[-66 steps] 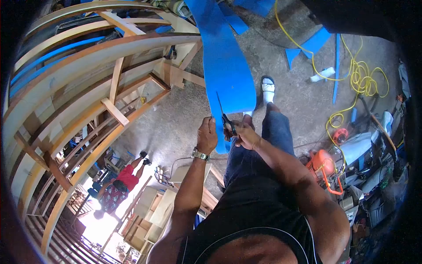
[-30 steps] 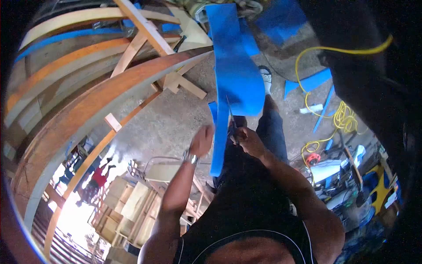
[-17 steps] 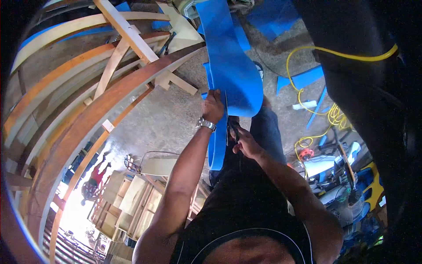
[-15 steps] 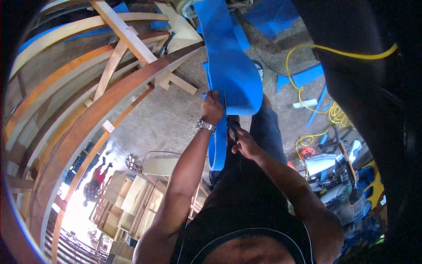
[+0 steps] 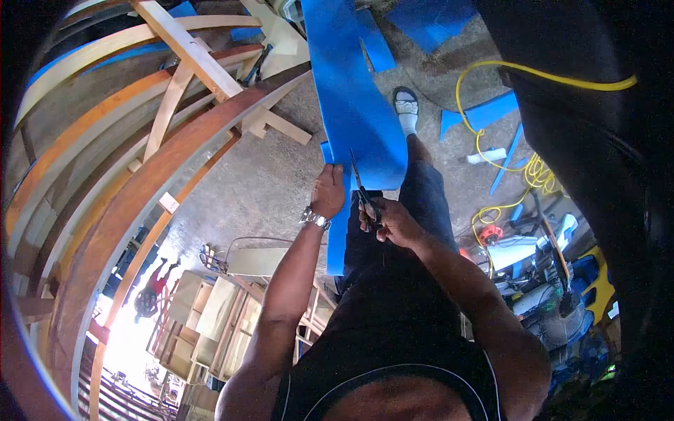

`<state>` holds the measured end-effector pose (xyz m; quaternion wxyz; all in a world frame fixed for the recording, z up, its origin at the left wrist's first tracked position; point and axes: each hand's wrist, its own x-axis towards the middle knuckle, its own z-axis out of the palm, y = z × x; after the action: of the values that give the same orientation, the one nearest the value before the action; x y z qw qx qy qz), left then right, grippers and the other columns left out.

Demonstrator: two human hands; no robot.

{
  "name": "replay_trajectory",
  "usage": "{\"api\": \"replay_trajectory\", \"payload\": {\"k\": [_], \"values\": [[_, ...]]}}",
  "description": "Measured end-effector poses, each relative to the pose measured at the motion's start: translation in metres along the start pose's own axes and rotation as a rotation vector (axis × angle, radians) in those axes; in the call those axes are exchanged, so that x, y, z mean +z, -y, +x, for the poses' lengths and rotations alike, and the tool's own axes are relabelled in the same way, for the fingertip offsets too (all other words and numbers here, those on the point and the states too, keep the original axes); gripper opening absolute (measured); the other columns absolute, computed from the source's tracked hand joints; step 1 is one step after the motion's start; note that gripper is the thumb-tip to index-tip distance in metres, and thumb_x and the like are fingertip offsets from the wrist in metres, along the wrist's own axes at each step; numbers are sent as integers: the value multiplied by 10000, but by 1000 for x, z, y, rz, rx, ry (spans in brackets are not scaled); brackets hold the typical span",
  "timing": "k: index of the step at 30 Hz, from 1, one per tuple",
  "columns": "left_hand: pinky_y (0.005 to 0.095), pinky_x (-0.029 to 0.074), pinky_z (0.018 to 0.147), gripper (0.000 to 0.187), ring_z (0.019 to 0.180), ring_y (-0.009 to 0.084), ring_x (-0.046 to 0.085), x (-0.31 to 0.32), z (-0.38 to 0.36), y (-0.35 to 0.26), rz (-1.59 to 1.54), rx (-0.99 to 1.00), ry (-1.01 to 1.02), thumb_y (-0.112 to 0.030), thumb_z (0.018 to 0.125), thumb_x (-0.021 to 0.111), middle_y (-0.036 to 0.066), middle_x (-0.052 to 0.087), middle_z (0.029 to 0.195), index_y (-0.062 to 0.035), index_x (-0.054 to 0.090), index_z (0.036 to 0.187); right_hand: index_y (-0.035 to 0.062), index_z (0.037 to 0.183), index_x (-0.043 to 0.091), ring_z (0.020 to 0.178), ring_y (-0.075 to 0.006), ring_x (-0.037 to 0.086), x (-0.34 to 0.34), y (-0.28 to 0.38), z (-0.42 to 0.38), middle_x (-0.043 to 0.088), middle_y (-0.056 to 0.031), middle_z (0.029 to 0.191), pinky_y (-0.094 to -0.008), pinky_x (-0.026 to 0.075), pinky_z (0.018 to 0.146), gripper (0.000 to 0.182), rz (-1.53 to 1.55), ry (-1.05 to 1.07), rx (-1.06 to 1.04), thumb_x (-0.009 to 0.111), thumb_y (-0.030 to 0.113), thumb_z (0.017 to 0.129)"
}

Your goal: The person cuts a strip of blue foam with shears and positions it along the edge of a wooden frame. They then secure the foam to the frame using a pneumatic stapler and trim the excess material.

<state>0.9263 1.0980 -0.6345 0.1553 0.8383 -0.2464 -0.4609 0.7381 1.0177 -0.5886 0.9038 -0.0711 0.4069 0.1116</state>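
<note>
A long blue sheet (image 5: 358, 105), which looks like foam, runs down from the top of the head view. A narrow strip (image 5: 337, 245) of it hangs along its left side toward my lap. My left hand (image 5: 328, 191), with a metal watch at the wrist, is closed on the sheet's left edge, where the strip parts from it. In my right hand (image 5: 391, 222) is a pair of scissors (image 5: 357, 172). Their blades point up the sheet, lying over the cut line, and my fingers are in the dark handles. The blades' exact opening is hard to make out.
Curved wooden frames (image 5: 168, 151) fill the left side. A yellow hose (image 5: 537, 175) coils on the floor at right, near blue offcuts (image 5: 484, 119) and a red round object (image 5: 489, 235). Wooden panels (image 5: 210, 309) stand lower left. My sandalled foot (image 5: 406, 105) is beside the sheet.
The strip at lower left now hangs straight instead of curling in a loop. My left hand has shifted slightly down and left. The scissors now show over the sheet, and my foot has come into view.
</note>
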Motion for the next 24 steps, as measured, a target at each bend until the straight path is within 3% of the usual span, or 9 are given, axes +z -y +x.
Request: {"api": "replay_trajectory", "payload": {"k": [4, 7, 11, 14, 17, 21, 24], "values": [[549, 430, 670, 338, 787, 491, 592, -15, -17, -7, 13, 25, 95, -318, 1028, 428, 295, 599, 819, -4, 539, 969, 121, 998, 595, 790, -105, 615, -13, 9, 20, 628, 0, 892, -196, 368, 432, 302, 74, 107, 47, 634, 413, 931], [540, 423, 648, 311, 762, 479, 592, -20, -23, 4, 10, 1, 62, -297, 1026, 444, 286, 588, 788, -7, 532, 956, 81, 1108, 588, 822, -152, 649, -16, -2, 29, 646, -47, 935, -209, 392, 417, 275, 68, 48, 56, 595, 305, 948], [519, 422, 616, 296, 718, 459, 590, -27, -30, 7, -25, 39, 98, -282, 1026, 451, 270, 577, 755, -9, 526, 940, 73, 1099, 597, 794, -159, 648, -2, 12, 21, 645, -47, 920, -201, 366, 415, 256, 2, 81, 50, 585, 280, 950], [500, 425, 609, 299, 705, 442, 590, -29, -35, 6, -29, 45, 108, -284, 1029, 449, 256, 575, 746, -11, 527, 934, 77, 1093, 597, 794, -151, 652, -22, 15, 46, 653, -51, 916, -185, 345, 409, 240, 204, 137, 178, 589, 266, 946], [498, 428, 613, 303, 708, 433, 594, -37, -35, 9, -33, 51, 87, -287, 1030, 449, 250, 575, 746, -13, 530, 930, 119, 974, 606, 738, -117, 617, -19, 12, 48, 643, -24, 816, -210, 314, 421, 320, 13, 81, 65, 612, 436, 933], [500, 437, 626, 301, 712, 428, 599, -38, -37, 8, -121, 133, 114, -283, 1030, 452, 245, 580, 750, -12, 537, 929, 108, 1020, 621, 673, -118, 596, -13, 26, 51, 656, -27, 842, -202, 336, 414, 349, 132, 81, 178, 626, 444, 927], [499, 448, 644, 296, 728, 432, 599, -44, -41, -3, -109, 65, 143, -283, 1027, 459, 255, 591, 784, -11, 557, 967, 88, 1046, 623, 663, -105, 610, -21, 26, 75, 661, -32, 849, -208, 370, 416, 357, 119, 46, 105, 630, 426, 930]]}}
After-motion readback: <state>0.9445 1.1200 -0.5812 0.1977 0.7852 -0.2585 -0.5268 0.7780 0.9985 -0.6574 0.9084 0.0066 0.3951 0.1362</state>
